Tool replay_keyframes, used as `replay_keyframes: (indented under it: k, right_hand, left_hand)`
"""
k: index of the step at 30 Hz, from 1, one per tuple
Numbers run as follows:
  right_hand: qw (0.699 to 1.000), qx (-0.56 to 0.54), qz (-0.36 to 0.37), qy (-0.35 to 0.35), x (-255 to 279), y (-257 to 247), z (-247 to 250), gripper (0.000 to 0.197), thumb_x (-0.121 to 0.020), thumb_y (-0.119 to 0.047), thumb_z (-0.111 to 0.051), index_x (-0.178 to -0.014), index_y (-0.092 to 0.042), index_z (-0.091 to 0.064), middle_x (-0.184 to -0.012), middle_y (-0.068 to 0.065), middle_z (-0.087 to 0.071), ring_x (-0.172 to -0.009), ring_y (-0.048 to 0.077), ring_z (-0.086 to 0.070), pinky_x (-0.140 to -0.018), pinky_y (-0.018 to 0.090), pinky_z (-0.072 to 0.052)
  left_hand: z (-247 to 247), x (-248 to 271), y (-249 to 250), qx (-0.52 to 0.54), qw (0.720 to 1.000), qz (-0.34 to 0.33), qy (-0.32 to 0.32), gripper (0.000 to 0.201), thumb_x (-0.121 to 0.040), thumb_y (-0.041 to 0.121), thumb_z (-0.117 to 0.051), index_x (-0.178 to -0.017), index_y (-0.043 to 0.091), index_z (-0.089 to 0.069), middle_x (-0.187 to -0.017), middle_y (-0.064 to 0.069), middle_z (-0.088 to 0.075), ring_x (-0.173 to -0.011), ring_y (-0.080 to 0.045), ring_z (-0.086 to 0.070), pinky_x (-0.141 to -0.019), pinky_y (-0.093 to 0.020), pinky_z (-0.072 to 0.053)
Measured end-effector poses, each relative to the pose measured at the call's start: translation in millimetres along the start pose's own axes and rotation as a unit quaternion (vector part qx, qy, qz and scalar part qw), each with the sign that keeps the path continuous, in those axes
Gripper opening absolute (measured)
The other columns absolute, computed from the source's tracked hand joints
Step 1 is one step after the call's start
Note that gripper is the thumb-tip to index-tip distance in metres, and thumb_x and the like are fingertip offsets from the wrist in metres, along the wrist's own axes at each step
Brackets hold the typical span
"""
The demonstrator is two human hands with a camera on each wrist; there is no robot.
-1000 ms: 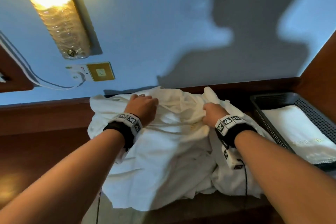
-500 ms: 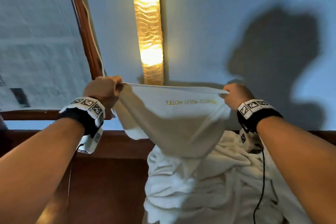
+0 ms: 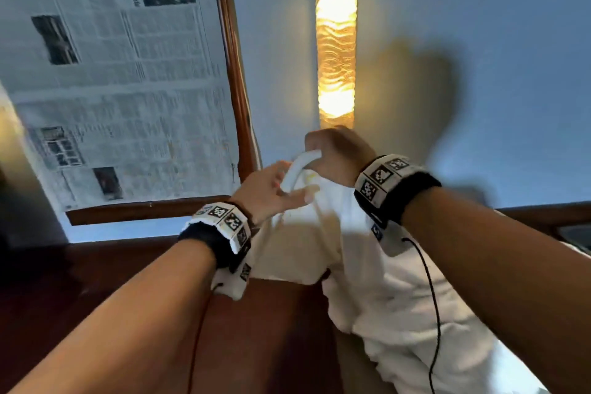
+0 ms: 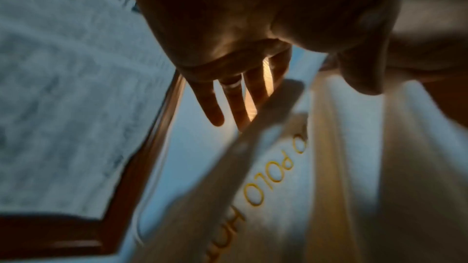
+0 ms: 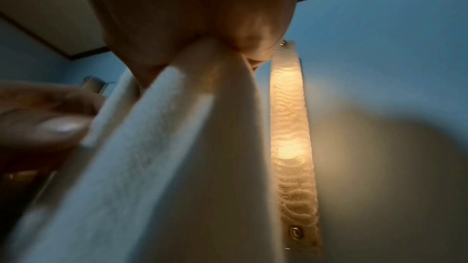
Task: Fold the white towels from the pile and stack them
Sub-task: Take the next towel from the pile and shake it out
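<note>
Towel [image 3: 307,233] status: up in the air, hanging doubled from a bunched top edge, above the pile [image 3: 399,313] of other white towels slumped on the wooden top [image 3: 271,329] below. Pinched tight up there by the right hand [image 3: 335,153], thumb and curled fingers clamped round the hem, plain as day in the right wrist view. Left hand [image 3: 268,189] just beside it, not gripping: fingers [image 4: 233,103] straight and spread, laid against the hem, thumb loose on the near side. Gold hotel lettering [image 4: 268,179] running down the cloth, facing the left wrist camera. Looks like mid-fold, with the two top corners brought together. Hard to tell whether both corners actually sit in that one pinch; too blurry.

Ways to botch it from here, just guessing:
- Only one real grip right now. Slacken that pinch before closing the left fingers and lose the whole thing down onto the pile, fold gone.
- Catch just one layer with the left hand and end up with crooked halves, hems not matching, lopsided stack later.
- Bottom end hanging close to the pile, can't tell if touching. Swing sideways without lifting clear and probably drag a second towel along or tip the heap off the edge.
- Wrist cable [image 3: 431,297] dangling right over the cloth too, so easy to snag.

Worth getting a proper left-hand pinch first, then sliding along the hem.
</note>
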State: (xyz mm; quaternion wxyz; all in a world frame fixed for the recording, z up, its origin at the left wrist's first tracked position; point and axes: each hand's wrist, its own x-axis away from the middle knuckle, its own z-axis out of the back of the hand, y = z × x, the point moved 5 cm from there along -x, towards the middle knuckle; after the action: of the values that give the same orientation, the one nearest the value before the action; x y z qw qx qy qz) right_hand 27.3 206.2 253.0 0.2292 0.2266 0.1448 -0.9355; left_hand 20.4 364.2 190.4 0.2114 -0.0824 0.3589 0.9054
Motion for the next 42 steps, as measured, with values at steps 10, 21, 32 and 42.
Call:
replay_keyframes:
  k: [10,21,32,42]
  right_hand:
    - [0.982,0.057,-0.167,-0.063,63.0,57.5,-13.8,0.040,-0.084,-0.036,-0.076,-0.059,-0.029,-0.046,-0.070,-0.003,-0.054,-0.076,0.026,-0.059,-0.068,0.031,-0.043]
    - [0.944,-0.251,-0.146,0.155,48.5,5.9,2.6,0.007,-0.089,-0.010,-0.070,-0.093,-0.009,-0.065,-0.073,0.003,-0.062,-0.049,0.005,-0.054,-0.047,0.022,-0.045]
    - [0.987,-0.141,-0.036,0.073,24.5,-29.4,-18.9,0.006,-0.088,-0.017,-0.071,-0.089,-0.012,-0.074,-0.075,0.000,-0.066,-0.070,0.015,-0.055,-0.069,0.030,-0.044]
    - [0.971,-0.022,-0.237,-0.032,86.1,137.8,-79.9,0.013,-0.093,-0.019,-0.064,-0.087,-0.015,-0.076,-0.084,0.013,-0.072,-0.083,0.033,-0.065,-0.069,0.030,-0.040]
  left_hand:
    - [41.0,12.6,-38.4,-0.092,0.994,-0.060,-0.008,0.032,-0.100,0.010,-0.054,-0.073,0.027,-0.057,-0.065,0.002,-0.056,-0.059,-0.013,-0.053,-0.060,-0.030,-0.038]
    - [35.7,46.2,-73.0,-0.041,0.997,0.021,-0.056,0.015,-0.088,0.030,-0.075,-0.102,0.031,-0.069,-0.089,0.006,-0.067,-0.081,-0.012,-0.062,-0.071,-0.025,-0.041]
    - [26.7,25.7,-16.4,0.225,0.965,-0.087,0.108,0.034,-0.095,0.020,-0.068,-0.071,-0.004,-0.065,-0.061,-0.004,-0.063,-0.055,-0.012,-0.055,-0.056,-0.025,-0.041]
    - [86.7,1.3,-23.9,0.134,0.969,-0.079,0.190,0.042,-0.100,0.017,-0.060,-0.059,0.010,-0.059,-0.049,0.004,-0.055,-0.044,-0.009,-0.049,-0.046,-0.017,-0.037]
